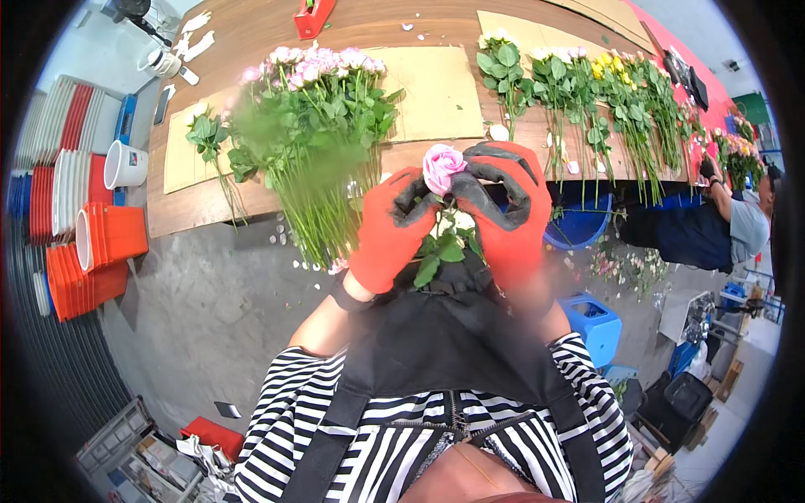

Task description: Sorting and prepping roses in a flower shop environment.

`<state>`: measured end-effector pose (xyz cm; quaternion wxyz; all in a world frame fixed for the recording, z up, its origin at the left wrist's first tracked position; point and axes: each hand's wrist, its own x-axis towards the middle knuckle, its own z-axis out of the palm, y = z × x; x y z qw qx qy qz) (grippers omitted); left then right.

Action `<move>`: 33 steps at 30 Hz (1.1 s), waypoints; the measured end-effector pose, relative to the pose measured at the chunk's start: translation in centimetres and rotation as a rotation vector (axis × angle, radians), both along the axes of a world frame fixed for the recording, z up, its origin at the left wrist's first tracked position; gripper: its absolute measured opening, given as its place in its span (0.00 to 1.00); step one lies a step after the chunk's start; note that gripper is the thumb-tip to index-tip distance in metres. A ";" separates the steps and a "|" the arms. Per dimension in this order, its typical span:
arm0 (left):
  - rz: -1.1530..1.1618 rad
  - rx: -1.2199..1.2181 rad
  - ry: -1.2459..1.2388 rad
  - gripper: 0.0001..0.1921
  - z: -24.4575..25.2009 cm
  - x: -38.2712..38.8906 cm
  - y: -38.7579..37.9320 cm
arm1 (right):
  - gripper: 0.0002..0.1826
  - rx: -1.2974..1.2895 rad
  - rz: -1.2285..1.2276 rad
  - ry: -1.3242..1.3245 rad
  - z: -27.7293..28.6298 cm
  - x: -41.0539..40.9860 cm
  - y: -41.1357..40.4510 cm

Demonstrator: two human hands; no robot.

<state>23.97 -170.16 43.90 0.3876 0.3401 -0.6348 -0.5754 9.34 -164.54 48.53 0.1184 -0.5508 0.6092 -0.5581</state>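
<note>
Both hands wear red gloves with black coated fingers. My left hand (402, 220) and my right hand (506, 192) meet at the head of a pink rose (444, 167), with fingers on either side of the bloom. Green leaves (440, 254) and pale petals show below it, between the wrists. Which hand bears the rose's stem cannot be seen. Left of my hands, a large pile of pink-and-white roses (321, 66) lies on the wooden table, stems towards me. Yellow roses (609, 66) and other pale roses lie in bunches to the right.
Cardboard sheets (434, 94) and a red tape dispenser (312, 19) lie on the table (239, 38). A blue tub (582, 229) stands beneath its edge, a blue stool (591, 327) to my right. Orange buckets (119, 232) stand at left. Another person (692, 229) works at far right.
</note>
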 end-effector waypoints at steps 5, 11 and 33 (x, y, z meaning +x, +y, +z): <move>0.010 0.261 0.167 0.11 0.7 -0.7 0.9 | 0.14 -0.021 0.008 -0.293 -0.6 0.9 0.2; -0.066 0.543 0.280 0.10 0.7 -0.6 0.7 | 0.13 -0.024 0.071 -0.858 -3.1 0.9 0.2; 0.110 0.242 0.271 0.11 1.6 -1.7 1.2 | 0.09 -0.078 0.100 -1.140 -2.7 1.3 -0.5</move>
